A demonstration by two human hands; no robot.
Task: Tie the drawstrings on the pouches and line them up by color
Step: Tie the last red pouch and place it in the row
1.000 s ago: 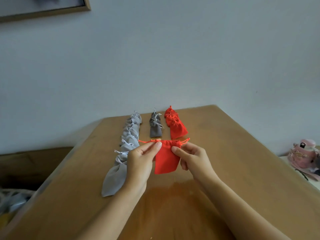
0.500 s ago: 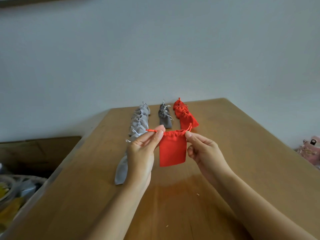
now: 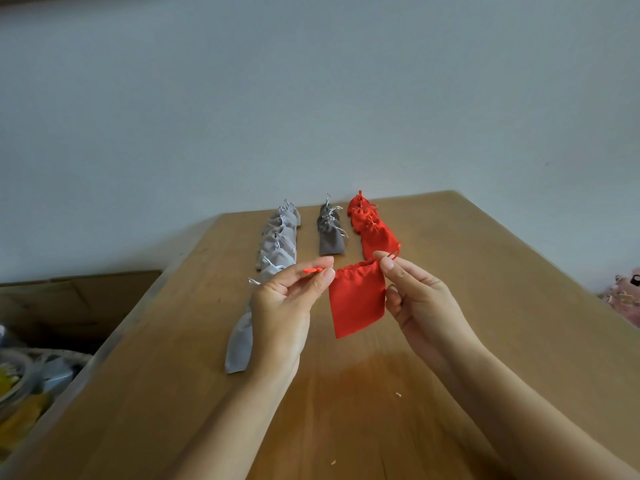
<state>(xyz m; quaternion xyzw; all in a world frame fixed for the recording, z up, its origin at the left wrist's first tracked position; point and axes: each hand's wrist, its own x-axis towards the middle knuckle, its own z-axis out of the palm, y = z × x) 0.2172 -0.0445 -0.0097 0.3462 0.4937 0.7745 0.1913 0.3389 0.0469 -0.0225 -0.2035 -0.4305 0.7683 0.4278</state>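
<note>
Red pouch [image 3: 356,303]: my left hand [image 3: 284,306] pinches its cord [image 3: 312,270] at 9 o'clock, right hand [image 3: 419,299] at 3; uneven tugging could slip it

both hands lifted, each closed in a pinch

the left hand [image 3: 284,306] is raised off the surface, thumb and forefinger pressed together on the end of a thin red drawstring cord [image 3: 312,270]. the right hand [image 3: 419,299], near it and at about the same height, pinches the top corner of a small red fabric pouch [image 3: 356,299] between thumb and forefinger, its lower fingers curled inward. the bare left forearm [image 3: 225,427] and right forearm [image 3: 519,410] reach up from the lower edge, converging.
</note>
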